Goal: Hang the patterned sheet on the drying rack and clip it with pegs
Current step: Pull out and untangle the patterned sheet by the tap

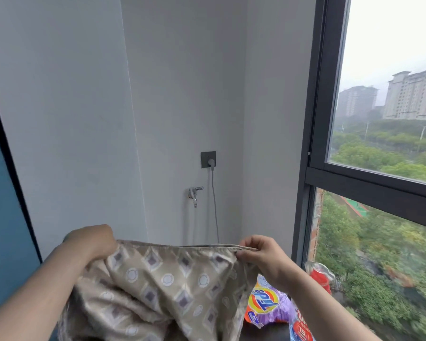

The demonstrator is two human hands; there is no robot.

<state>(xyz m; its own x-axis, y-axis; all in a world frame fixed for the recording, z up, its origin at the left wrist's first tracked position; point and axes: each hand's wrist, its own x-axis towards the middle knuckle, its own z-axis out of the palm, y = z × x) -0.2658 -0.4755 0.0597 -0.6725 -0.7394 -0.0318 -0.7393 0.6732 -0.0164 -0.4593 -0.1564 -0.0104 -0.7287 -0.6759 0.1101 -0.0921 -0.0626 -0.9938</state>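
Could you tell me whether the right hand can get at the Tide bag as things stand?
Probably not at once: the right hand pinches the top edge of the patterned sheet and would have to let go first. Otherwise the way looks free: the Tide bag lies in view just below it.

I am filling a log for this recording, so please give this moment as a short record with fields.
left hand: grips the top edge of the patterned sheet
right hand: pinches the same edge further right
patterned sheet: beige, edge stretched between the hands, the rest hanging crumpled
nearby: Tide detergent bag below the right forearm; wall socket with a plug; tap; window at the right
drying rack, pegs: not in view
task state: sheet not yet hung
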